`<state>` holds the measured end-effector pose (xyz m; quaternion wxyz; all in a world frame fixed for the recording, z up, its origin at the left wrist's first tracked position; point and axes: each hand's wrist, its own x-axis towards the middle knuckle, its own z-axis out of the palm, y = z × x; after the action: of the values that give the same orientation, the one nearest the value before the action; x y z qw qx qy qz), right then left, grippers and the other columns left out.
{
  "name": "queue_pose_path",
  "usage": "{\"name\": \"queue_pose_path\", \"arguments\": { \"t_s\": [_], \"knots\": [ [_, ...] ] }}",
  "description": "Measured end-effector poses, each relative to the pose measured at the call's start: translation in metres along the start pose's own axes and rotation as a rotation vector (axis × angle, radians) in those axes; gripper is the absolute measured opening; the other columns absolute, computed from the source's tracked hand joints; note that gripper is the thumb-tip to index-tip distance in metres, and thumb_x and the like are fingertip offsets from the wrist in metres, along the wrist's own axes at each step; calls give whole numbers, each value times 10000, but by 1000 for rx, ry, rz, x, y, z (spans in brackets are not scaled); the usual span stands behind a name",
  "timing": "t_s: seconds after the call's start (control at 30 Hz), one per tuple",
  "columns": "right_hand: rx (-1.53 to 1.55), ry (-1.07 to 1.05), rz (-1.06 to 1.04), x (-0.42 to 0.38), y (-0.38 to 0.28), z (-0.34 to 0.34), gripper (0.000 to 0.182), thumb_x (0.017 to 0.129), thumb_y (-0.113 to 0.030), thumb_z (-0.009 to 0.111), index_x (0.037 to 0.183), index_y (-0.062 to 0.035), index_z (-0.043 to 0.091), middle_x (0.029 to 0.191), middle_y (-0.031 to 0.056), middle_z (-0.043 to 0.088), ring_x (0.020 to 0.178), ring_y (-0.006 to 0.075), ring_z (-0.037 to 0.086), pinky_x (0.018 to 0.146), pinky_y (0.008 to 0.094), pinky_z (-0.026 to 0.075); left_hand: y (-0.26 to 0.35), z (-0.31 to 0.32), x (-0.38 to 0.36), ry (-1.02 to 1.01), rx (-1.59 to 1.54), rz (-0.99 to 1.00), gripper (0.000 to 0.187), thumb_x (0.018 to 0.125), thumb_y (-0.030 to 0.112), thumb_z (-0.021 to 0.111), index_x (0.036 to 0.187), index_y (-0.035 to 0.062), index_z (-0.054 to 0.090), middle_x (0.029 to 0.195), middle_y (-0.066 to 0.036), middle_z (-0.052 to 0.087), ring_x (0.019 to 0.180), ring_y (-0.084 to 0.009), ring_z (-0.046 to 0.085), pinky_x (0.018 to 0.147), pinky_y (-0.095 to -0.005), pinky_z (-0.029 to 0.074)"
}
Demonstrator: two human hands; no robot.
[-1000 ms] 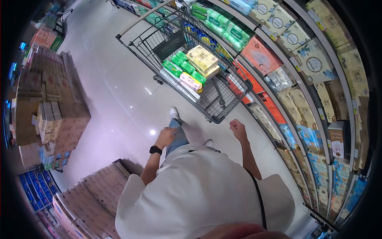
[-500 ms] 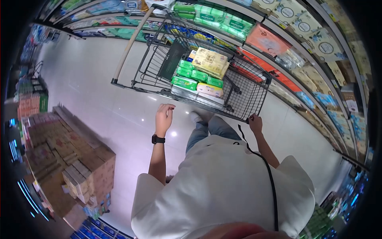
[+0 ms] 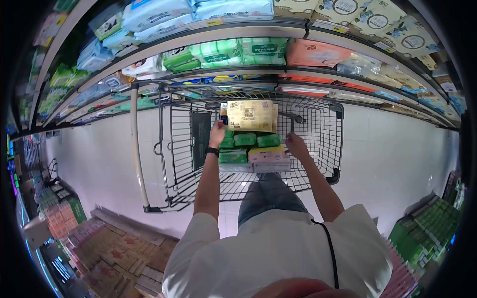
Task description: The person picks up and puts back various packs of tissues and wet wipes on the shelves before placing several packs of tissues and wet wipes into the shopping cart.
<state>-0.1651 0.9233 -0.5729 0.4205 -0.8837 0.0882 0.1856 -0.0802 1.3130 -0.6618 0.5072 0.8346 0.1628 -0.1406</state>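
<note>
A wire shopping cart (image 3: 325, 144) stands crosswise before me. Inside it lies a pale yellow tissue pack (image 3: 256, 117) with a label in its middle. Green wrapped packs (image 3: 245, 139) sit nearer to me, beside a yellow-and-pink pack (image 3: 266, 153). My left hand (image 3: 217, 133), a dark watch below it, is over the cart at the yellow pack's lower left corner; its fingers reach up and look apart. Over the cart, my right hand (image 3: 296, 145) is right of the packs, its fingers loosely bent around nothing visible and apart from the yellow pack.
Shelves behind the cart carry green tissue bundles (image 3: 216, 52), an orange-pink pack (image 3: 318, 52) and blue packs (image 3: 156, 15). The cart's handle (image 3: 136, 149) is on the left. Stacked cartons (image 3: 117, 251) stand at lower left, and green boxes (image 3: 427, 231) at lower right.
The view has turned, and the cart now lies level and closer to me. My right hand has let go of the cart's rim. Both hands have moved over the basket, near the yellow pack.
</note>
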Motion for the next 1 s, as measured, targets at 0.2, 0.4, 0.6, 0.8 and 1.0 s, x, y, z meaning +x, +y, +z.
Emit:
{"name": "queue_pose_path", "arguments": {
  "t_s": [0.2, 0.4, 0.6, 0.8, 1.0],
  "knots": [
    [353, -58, 236, 93, 1, 77, 540, 871, -209, 712, 1301, 43, 505, 1161, 186, 653, 1022, 268, 664, 869, 374, 528, -8, 52, 56, -192, -272, -180, 505, 906, 122, 629, 1358, 5, 436, 1173, -95, 600, 1068, -184, 573, 915, -323, 461],
    [761, -11, 297, 70, -4, 94, 694, 855, -229, 759, 1382, 25, 385, 1313, 168, 563, 1128, 241, 601, 930, 354, 498, 78, 39, -5, -196, -305, -337, 758, 797, 118, 652, 1464, 40, 302, 1282, -102, 509, 1134, -210, 527, 960, -348, 443],
    [926, 30, 206, -38, -22, 25, 790, 829, -292, 808, 1406, -5, 350, 1263, 143, 582, 1143, 226, 599, 957, 369, 500, 144, 29, -90, -311, -286, -63, 746, 715, -21, 663, 1410, 7, 392, 1156, -75, 571, 1057, -193, 571, 868, -340, 522],
    [724, 43, 175, -163, -7, -29, 676, 878, -340, 763, 1366, -38, 405, 1222, 144, 630, 1120, 245, 631, 914, 373, 526, 129, 69, -206, -74, 146, 626, 573, 761, -23, 662, 1310, -13, 501, 1041, -137, 616, 867, -215, 635, 683, -327, 558],
    [-62, 186, -115, -198, 1, -5, 615, 904, -540, 632, 1168, -8, 476, 1015, 253, 642, 962, 442, 652, 819, 506, 517, 85, 72, -285, -34, -532, 231, 393, 921, 183, 685, 1193, -20, 486, 901, -102, 667, 718, -149, 639, 622, -294, 526]
  ]
}}
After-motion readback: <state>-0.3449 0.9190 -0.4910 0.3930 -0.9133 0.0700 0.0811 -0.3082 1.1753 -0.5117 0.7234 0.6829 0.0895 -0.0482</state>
